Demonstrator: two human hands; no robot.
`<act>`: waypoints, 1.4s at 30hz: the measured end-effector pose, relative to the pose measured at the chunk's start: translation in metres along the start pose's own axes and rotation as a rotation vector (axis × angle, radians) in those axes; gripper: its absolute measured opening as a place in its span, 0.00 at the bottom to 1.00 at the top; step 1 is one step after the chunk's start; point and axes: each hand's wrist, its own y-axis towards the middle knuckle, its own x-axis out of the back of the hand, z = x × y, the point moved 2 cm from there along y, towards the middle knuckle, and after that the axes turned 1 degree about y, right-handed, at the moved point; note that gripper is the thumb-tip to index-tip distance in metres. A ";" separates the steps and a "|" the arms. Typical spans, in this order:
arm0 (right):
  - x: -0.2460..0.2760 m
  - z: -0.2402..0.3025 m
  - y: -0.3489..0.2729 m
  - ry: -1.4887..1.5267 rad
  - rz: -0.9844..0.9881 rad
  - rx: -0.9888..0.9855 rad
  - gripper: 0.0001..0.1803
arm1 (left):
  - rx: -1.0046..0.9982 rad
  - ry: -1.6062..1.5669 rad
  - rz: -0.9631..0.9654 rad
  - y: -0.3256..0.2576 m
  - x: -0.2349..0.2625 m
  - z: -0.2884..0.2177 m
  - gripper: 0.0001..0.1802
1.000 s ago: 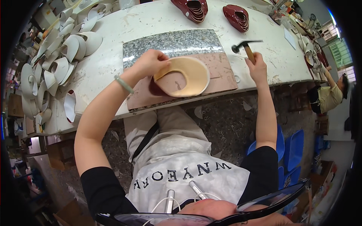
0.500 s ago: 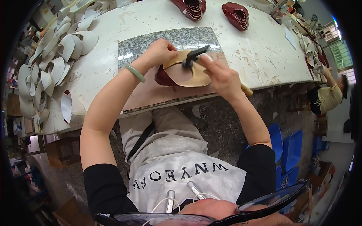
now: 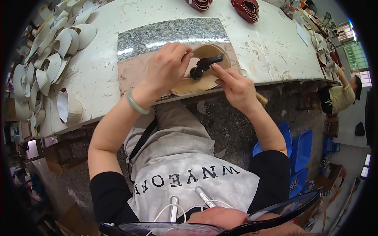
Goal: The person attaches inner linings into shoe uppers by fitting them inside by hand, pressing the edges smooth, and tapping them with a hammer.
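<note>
**A:** What have I got in the right hand (image 3: 236,88)?

**B:** The hammer (image 3: 204,66). Your fingers are closed round the handle, whose wooden butt pokes out near your wrist, while the dark head lies to the far left of the grip, resting on the tan piece (image 3: 201,70). So the long axis runs from near right to far left

**A:** And my left hand (image 3: 167,69)?

**B:** Curled down over the left edge of the tan piece, fingertips pressing it onto the pink board (image 3: 132,74). I can't tell whether the fingers wrap under the edge or only press on top

**A:** Which hand is nearer the hammer head?

**B:** The left, I'd say; its knuckles sit just beside the head, almost touching. The right grips well back along the handle

**A:** Where does the piece lie on the bench?

**B:** At the near edge of the white bench (image 3: 267,51), on the board, with the grey stone slab (image 3: 173,33) just beyond. A heap of white pieces (image 3: 51,51) is far left, red pieces (image 3: 245,8) far right
</note>
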 end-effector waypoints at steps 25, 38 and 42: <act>-0.041 0.054 0.043 0.006 0.078 0.161 0.29 | 0.296 -0.109 -0.373 -0.100 0.063 0.003 0.11; -0.046 0.076 0.060 0.071 0.070 0.178 0.30 | 0.628 0.183 -0.319 -0.155 0.070 0.009 0.16; -0.073 0.077 0.055 0.105 0.184 0.230 0.29 | 0.583 0.458 -0.239 -0.153 0.076 0.013 0.19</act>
